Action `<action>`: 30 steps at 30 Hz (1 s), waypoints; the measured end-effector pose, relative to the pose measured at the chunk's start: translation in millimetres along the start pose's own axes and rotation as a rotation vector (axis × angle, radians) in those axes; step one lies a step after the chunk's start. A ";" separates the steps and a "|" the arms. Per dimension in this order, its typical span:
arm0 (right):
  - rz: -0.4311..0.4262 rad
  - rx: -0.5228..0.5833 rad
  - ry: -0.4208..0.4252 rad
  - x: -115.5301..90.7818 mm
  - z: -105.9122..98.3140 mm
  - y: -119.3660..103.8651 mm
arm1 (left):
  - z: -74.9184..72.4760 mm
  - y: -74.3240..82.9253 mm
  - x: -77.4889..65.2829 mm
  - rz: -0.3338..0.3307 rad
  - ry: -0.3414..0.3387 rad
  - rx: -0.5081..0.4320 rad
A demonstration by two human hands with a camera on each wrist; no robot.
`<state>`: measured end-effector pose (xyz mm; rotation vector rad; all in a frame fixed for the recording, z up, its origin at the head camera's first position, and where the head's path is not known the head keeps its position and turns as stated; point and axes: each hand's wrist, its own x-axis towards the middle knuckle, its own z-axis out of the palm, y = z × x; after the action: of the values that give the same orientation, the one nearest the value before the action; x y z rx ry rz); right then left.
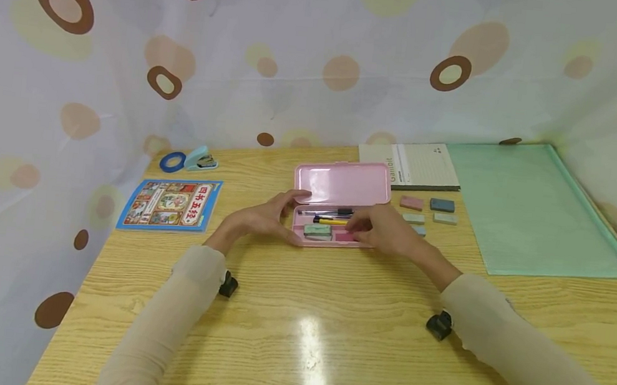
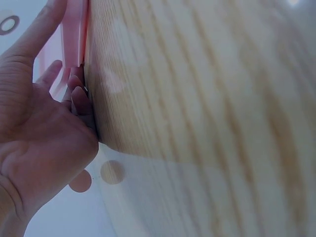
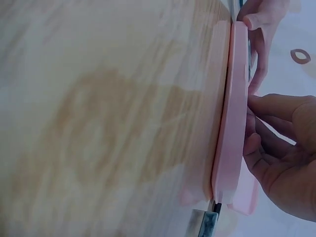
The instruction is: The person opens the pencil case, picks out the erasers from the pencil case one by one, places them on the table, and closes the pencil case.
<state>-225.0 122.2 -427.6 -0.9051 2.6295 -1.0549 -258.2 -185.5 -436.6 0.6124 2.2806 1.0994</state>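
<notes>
At the pink case, I am resting the left hand, fingers apart, against one end; the right hand is occupying the interior, finger closure indiscernible.

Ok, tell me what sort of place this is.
Probably a desk or study spot, though spotted sheeting hides the room beyond. On the wooden tabletop are an open pink pencil case holding pens, a notebook and a blue-edged booklet.
</notes>
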 end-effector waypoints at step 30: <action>0.266 0.071 0.154 -61.8 -79.0 48.1 | 2.6 2.9 -1.8 -0.029 0.018 -0.004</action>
<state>-226.9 231.4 -406.0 -0.4596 2.7162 -1.1788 -254.7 -183.4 -435.1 0.5691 2.2948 1.0993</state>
